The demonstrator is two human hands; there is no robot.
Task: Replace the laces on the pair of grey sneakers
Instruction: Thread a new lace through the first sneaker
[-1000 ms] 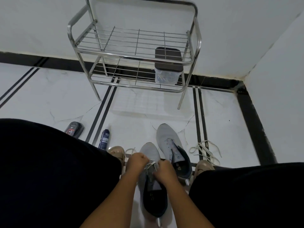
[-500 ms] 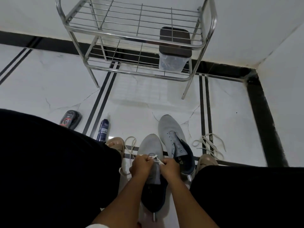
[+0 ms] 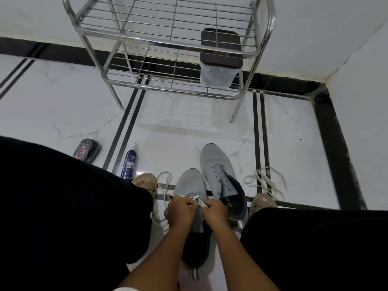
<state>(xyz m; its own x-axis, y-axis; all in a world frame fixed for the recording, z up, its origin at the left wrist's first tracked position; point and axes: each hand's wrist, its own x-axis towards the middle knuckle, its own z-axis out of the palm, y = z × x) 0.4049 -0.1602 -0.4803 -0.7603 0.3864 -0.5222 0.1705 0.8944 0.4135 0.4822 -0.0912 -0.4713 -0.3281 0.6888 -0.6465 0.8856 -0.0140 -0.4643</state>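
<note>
Two grey sneakers lie on the white floor between my knees. The nearer sneaker (image 3: pixel 190 183) points away from me, and a white lace (image 3: pixel 197 199) runs through its front eyelets. My left hand (image 3: pixel 181 211) and my right hand (image 3: pixel 215 212) each pinch one end of that lace just above the tongue. The lace's slack (image 3: pixel 164 185) loops out to the left of the shoe. The other sneaker (image 3: pixel 218 171) lies to the right, unlaced, its eyelets bare. A loose pale lace (image 3: pixel 265 181) is piled on the floor further right.
A chrome wire shoe rack (image 3: pixel 174 40) stands against the wall ahead, holding a clear box with a dark lid (image 3: pixel 219 59). A dark spray can (image 3: pixel 129 163) and a black shoe-polish sponge (image 3: pixel 87 150) lie at the left. My knees in black frame both sides.
Both hands have drawn back slightly along the shoe, pulling the lace ends out from the front eyelets. The camera has tilted and moved closer to the rack.
</note>
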